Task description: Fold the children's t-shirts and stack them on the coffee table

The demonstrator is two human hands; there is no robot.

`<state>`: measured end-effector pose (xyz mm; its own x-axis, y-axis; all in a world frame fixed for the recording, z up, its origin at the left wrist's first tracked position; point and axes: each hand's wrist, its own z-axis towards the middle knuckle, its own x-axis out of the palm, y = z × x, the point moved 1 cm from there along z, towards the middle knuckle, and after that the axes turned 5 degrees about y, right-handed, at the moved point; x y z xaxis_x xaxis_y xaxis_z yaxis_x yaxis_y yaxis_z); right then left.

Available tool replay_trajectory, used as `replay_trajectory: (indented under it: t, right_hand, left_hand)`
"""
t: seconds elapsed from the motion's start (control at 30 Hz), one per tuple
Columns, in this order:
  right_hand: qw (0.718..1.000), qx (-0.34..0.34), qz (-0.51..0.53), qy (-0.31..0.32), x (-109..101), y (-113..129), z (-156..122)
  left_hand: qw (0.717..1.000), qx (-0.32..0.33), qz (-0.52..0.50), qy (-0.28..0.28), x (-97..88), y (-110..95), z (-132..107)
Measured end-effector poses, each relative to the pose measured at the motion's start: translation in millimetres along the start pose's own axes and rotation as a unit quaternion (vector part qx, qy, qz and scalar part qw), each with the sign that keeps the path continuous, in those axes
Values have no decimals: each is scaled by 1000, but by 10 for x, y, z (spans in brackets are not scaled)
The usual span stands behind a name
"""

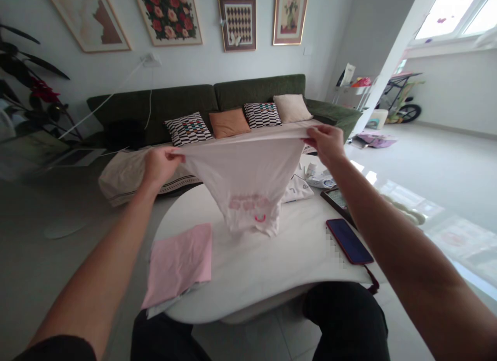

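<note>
A pale pink shirt hangs above a white table, its top edge stretched wide between my two hands. Pink print and a small red curved mark show near its lower end, which hangs just over or on the tabletop; I cannot tell which. My left hand pinches one corner of that edge. At the opposite corner, my right hand is closed on the fabric. On the table's left side lies a folded pink cloth, with a paler piece showing beneath it.
The white table has a rounded edge in front of my knees. At its right lie a phone, a dark-edged tray and white packages. Behind stands a green sofa with several cushions.
</note>
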<state>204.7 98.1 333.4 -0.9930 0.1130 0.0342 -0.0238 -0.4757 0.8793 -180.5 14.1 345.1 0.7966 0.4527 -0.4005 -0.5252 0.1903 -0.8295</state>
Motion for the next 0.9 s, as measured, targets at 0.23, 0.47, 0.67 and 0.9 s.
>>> replay_trajectory:
  t: [0.23,0.47,0.67,0.9]
  right_hand:
    - [990,-59,-112,-64,-563,-271,-691]
    - [918,133,-374,-7,-1040,-1724,-2131]
    - [884,162,-433,64,-1161,-2197,-2730]
    - [861,126,-475,135,-1287,-2173,-2743]
  left_hand:
    - [901,197,385,-28,-26,4,-908]
    - [876,133,405,224,826,1200,-2121]
    - [845,20,375,381,1083,1757,-2650]
    - [836,44,355,416,929,1795,-2712]
